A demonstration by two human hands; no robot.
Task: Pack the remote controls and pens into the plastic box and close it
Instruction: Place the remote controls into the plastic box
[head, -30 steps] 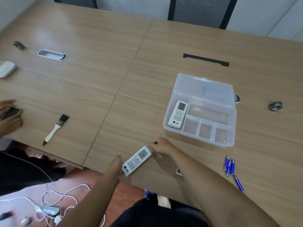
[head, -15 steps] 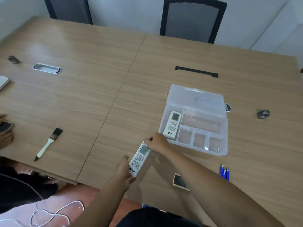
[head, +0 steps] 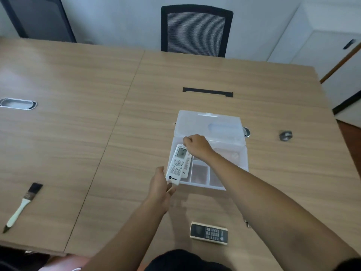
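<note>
**White remote going into the box's left compartment, held at both ends**

While the plastic box (head: 230, 133) stands open on the table (head: 78, 133) with its lid tipped back, a white remote control (head: 176, 165) is held over the box's left compartment, screen end inward, bottom end jutting past the near wall. It overlaps a second white remote (head: 188, 163) already in that slot.

Left hand (head: 159, 189): loosely open, fingers at the remote's bottom end, steadying rather than clamping.

Right hand (head: 196, 146): fingers curled down onto the screen end; fingertips hidden, but it appears to pinch that end.

Handling, as judged: rigid, light plastic shell, smooth and somewhat slippery; best held by the long edges or ends, clear of the buttons. Dropping it flat risks rattling against the remote beneath.

Black remote control (head: 209, 233) lies on the table near the person, not yet packed. Pens: hidden behind the right forearm, if present.
</note>
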